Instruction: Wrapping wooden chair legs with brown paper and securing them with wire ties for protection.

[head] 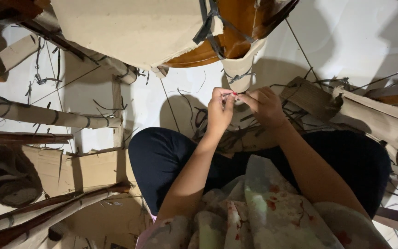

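Head view: left hand (pixel 219 110) and right hand (pixel 266 106) pinch small red-tipped piece (pixel 234 94) just below wrapped chair leg (pixel 240 69); step judged fine fingertip work; next move needs steady grip.

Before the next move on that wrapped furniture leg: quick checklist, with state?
1. Both hands on the job: left hand and right hand meet in front of the wrapped leg. ok.
2. Pinch: left fingers hold a small red-tipped item; what it is, cannot tell.
3. Dark straps intact on the cardboard wrap. ok.
4. Floor free of trip hazards: loose strap scraps lie around. not ok.
5. Lighting on the hands: shadowed. not ok.
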